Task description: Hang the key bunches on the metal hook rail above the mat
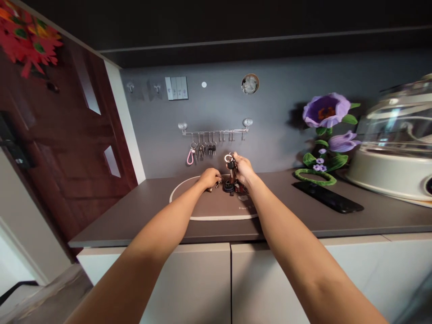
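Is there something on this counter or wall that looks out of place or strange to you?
One small thing: a bunch of keys lies heaped on the oval mat, with the right hand holding part of it, while other keys hang on the wall rail above. Nothing visible looks spilled or damaged.

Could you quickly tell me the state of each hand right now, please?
Left hand: curled on the oval mat; cannot tell whether it holds anything.
Right hand: closed, holding a bunch of keys on a metal ring.
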